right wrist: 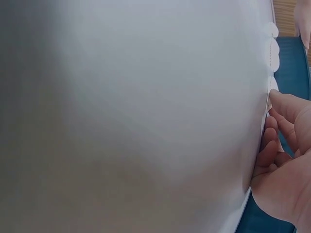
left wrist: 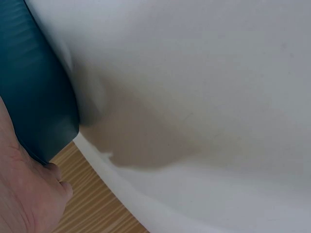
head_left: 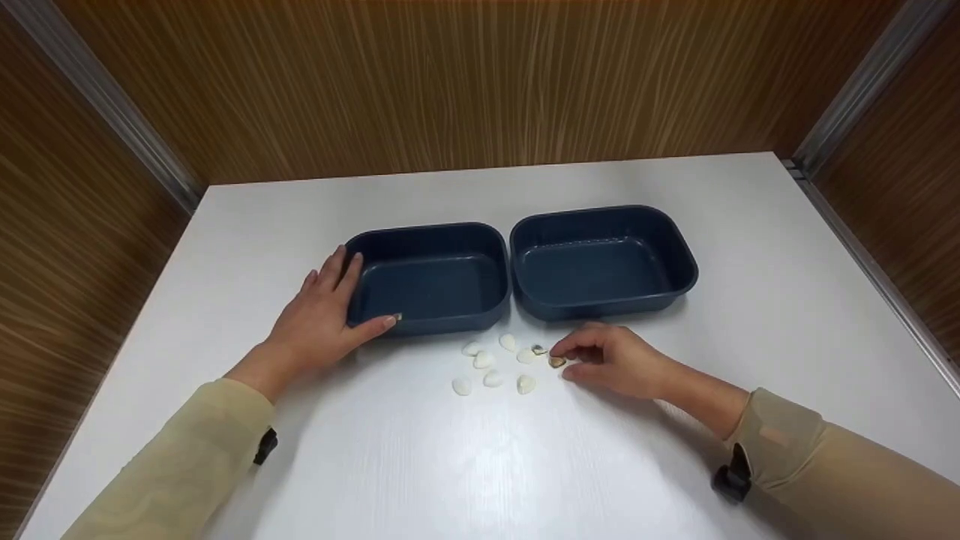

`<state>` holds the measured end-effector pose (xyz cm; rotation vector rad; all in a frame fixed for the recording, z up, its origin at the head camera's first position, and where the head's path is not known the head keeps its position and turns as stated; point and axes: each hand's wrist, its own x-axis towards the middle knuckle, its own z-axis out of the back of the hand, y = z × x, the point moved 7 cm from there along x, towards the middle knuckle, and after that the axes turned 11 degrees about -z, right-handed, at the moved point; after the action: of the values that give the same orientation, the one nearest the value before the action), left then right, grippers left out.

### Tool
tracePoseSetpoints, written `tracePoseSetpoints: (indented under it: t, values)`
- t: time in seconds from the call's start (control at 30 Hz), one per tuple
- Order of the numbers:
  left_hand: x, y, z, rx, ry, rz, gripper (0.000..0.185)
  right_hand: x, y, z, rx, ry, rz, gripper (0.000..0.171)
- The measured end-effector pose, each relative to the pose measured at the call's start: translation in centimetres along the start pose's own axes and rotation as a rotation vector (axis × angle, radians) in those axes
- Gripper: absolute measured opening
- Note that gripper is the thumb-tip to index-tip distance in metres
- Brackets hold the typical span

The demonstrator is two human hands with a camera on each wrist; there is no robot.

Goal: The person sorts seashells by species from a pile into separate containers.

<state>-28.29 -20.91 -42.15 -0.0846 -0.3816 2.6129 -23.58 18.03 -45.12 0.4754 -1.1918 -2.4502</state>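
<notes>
Spread along the left side of a dark blue bin (head_left: 431,324), my left hand (head_left: 315,322) rests on its rim, thumb across the front corner. The left wrist view has the bin's outer wall (left wrist: 43,87) beside that hand (left wrist: 29,194). On the table, my right hand (head_left: 619,362) holds its bent index finger and thumb around a small brown shell (head_left: 556,362). The index tip is right at the shell; the thumb tip stands slightly apart from it. Another small dark-patterned shell (head_left: 538,349) lies just left. Several white shells (head_left: 493,379) are scattered nearby.
A second dark blue bin (head_left: 607,306) stands right of the first, their rims close together. Both stand on a white table (head_left: 450,465). Wood-grain panels (head_left: 487,82) enclose the back and sides, with metal posts (head_left: 862,90) at the corners.
</notes>
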Motion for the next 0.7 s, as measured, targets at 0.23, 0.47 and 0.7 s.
tracePoseSetpoints:
  t: [0.23, 0.47, 0.7]
  values:
    - [0.01, 0.03, 0.0, 0.001, -0.004, -0.003, 0.118, 0.06, 0.16, -0.01, -0.016, -0.014, 0.018, 0.022]
    - [0.03, -0.03, 0.03, 0.001, -0.011, -0.01, 0.118, 0.07, 0.34, -0.02, -0.045, -0.025, 0.033, 0.02]
    - [-0.04, -0.11, 0.1, 0.005, -0.002, -0.009, 0.117, 0.05, 0.34, -0.12, -0.026, -0.013, 0.012, 0.018]
